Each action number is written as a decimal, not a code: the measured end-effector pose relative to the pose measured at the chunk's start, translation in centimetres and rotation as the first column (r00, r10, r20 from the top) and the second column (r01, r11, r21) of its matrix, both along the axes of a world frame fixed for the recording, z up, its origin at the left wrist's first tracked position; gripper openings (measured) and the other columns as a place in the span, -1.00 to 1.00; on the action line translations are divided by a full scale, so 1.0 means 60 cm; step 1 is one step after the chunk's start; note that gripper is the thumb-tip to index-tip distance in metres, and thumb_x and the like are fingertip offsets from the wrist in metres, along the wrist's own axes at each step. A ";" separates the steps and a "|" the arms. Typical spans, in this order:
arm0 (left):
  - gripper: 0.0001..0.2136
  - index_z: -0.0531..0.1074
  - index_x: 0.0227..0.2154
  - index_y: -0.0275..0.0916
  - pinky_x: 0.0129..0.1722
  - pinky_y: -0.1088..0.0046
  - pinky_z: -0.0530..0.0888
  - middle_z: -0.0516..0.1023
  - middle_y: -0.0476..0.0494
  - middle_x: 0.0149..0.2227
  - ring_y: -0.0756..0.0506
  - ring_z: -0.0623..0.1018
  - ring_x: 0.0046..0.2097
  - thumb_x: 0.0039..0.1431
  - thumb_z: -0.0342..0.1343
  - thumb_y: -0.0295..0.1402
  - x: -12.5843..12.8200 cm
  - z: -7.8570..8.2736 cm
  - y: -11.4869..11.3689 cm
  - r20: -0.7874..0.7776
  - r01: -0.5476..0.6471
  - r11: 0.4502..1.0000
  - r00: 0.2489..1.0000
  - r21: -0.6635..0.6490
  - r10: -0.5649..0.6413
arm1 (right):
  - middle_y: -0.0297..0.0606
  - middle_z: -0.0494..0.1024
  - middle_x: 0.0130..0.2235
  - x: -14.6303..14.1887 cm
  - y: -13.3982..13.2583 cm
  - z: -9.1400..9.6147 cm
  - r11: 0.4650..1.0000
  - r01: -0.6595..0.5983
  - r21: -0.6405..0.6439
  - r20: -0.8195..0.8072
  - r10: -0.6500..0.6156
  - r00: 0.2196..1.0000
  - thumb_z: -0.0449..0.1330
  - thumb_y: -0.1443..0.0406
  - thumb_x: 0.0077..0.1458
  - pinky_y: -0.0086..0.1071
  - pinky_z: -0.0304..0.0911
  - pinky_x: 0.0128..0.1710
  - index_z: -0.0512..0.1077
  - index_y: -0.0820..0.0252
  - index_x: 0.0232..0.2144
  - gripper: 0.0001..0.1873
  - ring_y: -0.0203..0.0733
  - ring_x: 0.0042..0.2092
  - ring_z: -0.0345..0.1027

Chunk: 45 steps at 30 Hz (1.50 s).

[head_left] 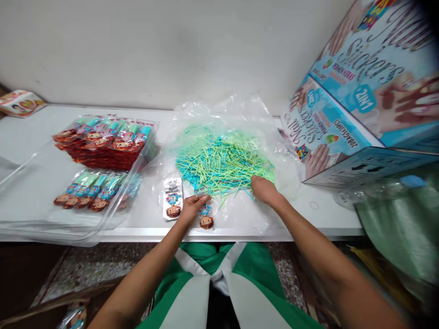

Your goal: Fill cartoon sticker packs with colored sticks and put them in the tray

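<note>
My left hand (195, 206) pinches the upper end of a small printed packet (206, 219) with a cartoon face at its bottom, just over the table's front part. Blue stick ends show at the top of that packet. On the right, my right hand (265, 189) is closed at the edge of a heap of thin green and blue sticks (226, 160); what its fingers hold, if anything, is hidden. The heap lies on a clear plastic bag (288, 169) spread over the table. Left of my left hand lies a stack of flat packets (172, 199).
A clear plastic tray (103, 228) at left holds rows of filled packets (103, 137). Large Nail Stickers boxes (325, 123) stand at right, beside a plastic bottle (373, 192). A wall (137, 55) closes off the back of the white table (144, 219).
</note>
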<state>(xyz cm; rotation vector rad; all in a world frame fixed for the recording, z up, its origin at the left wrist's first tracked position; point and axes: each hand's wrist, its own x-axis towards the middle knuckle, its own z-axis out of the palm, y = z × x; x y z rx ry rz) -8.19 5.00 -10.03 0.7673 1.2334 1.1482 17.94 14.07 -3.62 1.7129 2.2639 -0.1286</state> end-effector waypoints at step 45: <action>-0.69 0.57 -0.37 -0.32 -0.26 0.42 0.42 0.60 -0.23 -0.32 -0.10 0.55 -0.32 -0.14 0.27 -0.18 0.000 0.005 -0.005 0.035 -0.029 1.000 0.999 -0.011 0.029 | -0.21 0.44 -0.34 -0.075 0.049 0.017 0.982 0.155 0.108 -0.703 -0.035 0.710 -0.40 0.17 0.27 -0.39 0.21 -0.26 0.18 0.24 -0.20 -0.58 -0.23 -0.30 0.32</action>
